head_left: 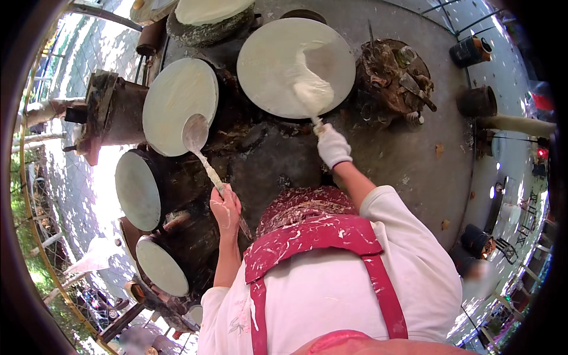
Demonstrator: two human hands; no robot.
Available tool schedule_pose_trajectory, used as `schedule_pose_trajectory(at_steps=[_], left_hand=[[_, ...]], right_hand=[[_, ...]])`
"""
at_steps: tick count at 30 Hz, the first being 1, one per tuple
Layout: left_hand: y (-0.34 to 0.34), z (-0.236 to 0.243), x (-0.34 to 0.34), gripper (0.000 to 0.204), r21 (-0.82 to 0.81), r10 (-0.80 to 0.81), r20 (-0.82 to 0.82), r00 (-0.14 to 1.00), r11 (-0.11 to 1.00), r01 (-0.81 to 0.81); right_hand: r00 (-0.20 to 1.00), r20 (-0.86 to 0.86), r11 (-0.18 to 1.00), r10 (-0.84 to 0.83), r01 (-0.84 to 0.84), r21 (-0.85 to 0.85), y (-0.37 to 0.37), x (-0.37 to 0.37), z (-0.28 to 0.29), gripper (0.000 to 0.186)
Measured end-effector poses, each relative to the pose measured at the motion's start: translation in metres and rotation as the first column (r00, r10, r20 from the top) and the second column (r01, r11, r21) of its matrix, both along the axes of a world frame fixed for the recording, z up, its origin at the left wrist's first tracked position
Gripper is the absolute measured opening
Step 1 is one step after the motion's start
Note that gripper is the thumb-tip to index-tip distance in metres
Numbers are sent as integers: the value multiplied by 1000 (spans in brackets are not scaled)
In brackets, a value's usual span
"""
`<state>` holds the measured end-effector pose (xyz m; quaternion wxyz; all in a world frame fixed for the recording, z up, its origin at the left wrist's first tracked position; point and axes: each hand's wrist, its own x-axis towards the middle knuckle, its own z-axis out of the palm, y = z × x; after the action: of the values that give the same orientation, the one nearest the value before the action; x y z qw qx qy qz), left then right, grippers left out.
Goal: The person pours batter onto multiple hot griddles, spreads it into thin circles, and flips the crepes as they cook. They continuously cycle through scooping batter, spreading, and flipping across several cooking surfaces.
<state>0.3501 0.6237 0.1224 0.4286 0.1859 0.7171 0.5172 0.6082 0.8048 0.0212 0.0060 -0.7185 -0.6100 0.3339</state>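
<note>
Work surface (408, 160): we see a grey round slab filling the middle of the view, stained and crumbed; it carries the round griddles in an arc from nine to twelve o'clock, so that each seems reachable from one standing spot.
Big griddle (269, 65): at twelve o'clock, the largest disc, coated in pale batter except a bare patch at its right; it lies flat, which would let a thin layer spread evenly.
Second griddle (177, 103): at about ten o'clock, tilted toward us and fully coated; two smaller coated discs (137, 189) sit lower, at nine and eight o'clock.
Clutter tray (393, 74): at one o'clock, just beside the big griddle, heaped with crusted tools; we judge it is kept there for quick reach.
Apron (313, 234): red and batter-spattered, over a white shirt at six o'clock.
Right hand (333, 146): in a white glove, closed round the handle of a spreader (312, 92) whose wide pale blade lies on the big griddle; the arm is stretched out to bring the blade there.
Left hand (226, 206): bare, fingers wrapped round the handle of a ladle (195, 133); its bowl hangs over the lower edge of the second griddle, close to the surface, likely so batter would not splash.
</note>
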Motion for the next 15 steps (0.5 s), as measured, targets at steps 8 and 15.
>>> schedule_pose_trajectory(at_steps=[8, 15], left_hand=[[49, 19, 76, 20, -33, -45, -29, 999, 998, 44], [55, 24, 105, 20, -83, -17, -47, 999, 996, 13]], right_hand=[[958, -237, 983, 165, -179, -42, 48, 83, -8, 46], [982, 32, 980, 186, -188, 64, 112, 138, 17, 43]])
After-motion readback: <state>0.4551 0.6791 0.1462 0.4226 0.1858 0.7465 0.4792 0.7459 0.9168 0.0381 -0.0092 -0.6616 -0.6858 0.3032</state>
